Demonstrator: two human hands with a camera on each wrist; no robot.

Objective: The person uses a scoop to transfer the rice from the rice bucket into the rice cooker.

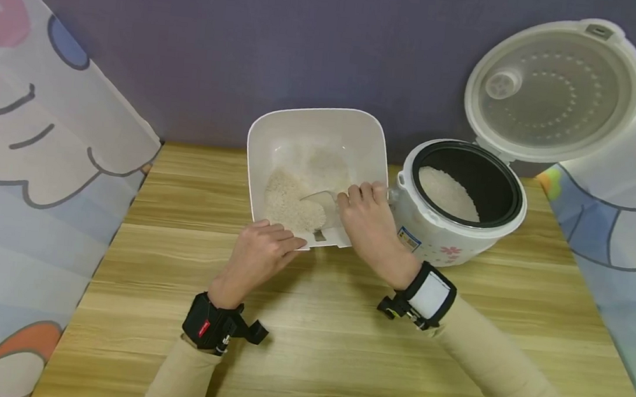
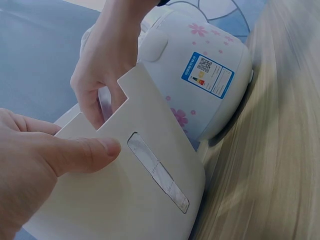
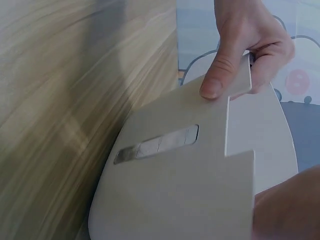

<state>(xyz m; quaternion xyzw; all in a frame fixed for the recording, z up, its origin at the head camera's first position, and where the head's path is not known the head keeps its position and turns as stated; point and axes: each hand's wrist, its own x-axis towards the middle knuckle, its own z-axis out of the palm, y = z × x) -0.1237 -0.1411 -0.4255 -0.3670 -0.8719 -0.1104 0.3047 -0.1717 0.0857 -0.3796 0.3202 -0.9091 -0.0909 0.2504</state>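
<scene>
A white rice bin (image 1: 314,121) stands at the middle of the table, with loose rice (image 1: 288,205) heaped toward its near left. My left hand (image 1: 261,250) grips the near rim, its thumb (image 2: 90,154) on the outer wall and its fingers over the edge. Reaching inside from the right, my right hand (image 1: 369,226) holds a clear scoop (image 1: 322,198) by its handle, the scoop's lip at the rice. In the left wrist view only a bit of the handle (image 2: 105,102) shows; the bin's wall hides the rest. How full the scoop is, I cannot tell.
Right of the bin, close beside it, stands a white flowered rice cooker (image 1: 434,245). Its lid (image 1: 558,87) is raised, and white rice (image 1: 447,192) lies in the dark inner pot (image 1: 491,186). Behind the wooden table (image 1: 303,350) rises a dark backdrop (image 1: 253,39).
</scene>
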